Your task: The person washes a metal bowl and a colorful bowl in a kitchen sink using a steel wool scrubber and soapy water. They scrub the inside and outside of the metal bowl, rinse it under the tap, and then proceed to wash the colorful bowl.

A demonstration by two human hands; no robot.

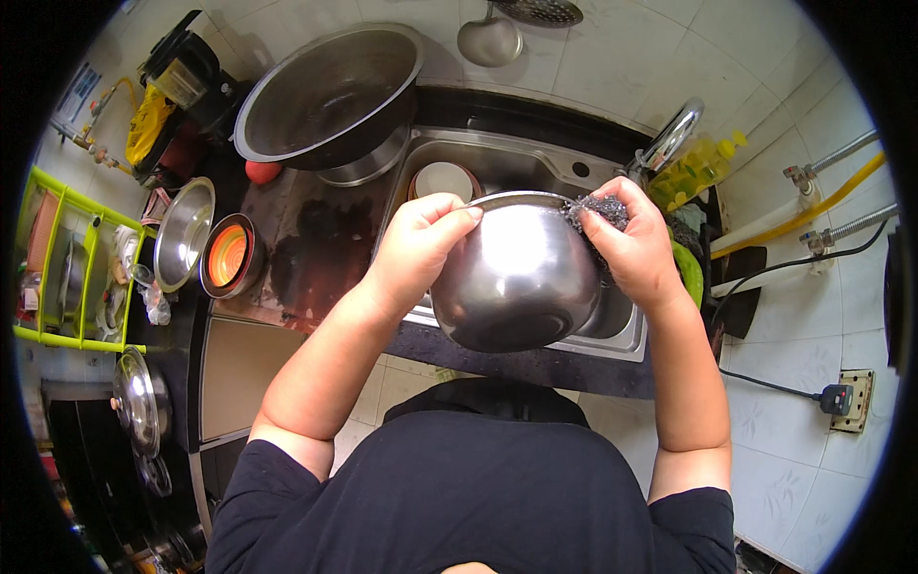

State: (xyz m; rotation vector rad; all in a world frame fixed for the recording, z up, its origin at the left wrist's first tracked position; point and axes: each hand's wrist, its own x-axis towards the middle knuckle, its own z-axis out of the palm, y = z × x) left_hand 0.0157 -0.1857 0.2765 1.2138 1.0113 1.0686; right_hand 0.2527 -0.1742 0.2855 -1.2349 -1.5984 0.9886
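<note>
A shiny steel bowl (516,277) is tilted over the near edge of the sink, its rounded outside toward me and its opening facing away. My left hand (418,244) grips the bowl's rim, thumb on the near side and fingers hidden behind. In my right hand (633,244) is a dark steel wool scrubber (602,218), pinched against the rim on the right. The inside of the bowl is out of sight. Behind it, a white round dish (445,180) sits in the steel sink (497,148).
A wide metal basin (330,96) stands on the counter beyond my left hand. Nested bowls (229,254) and a steel bowl (185,234) lie farther left, near a green rack (91,277). The faucet (677,129) rises behind the sink at right. A plug (836,399) sits in the wall socket.
</note>
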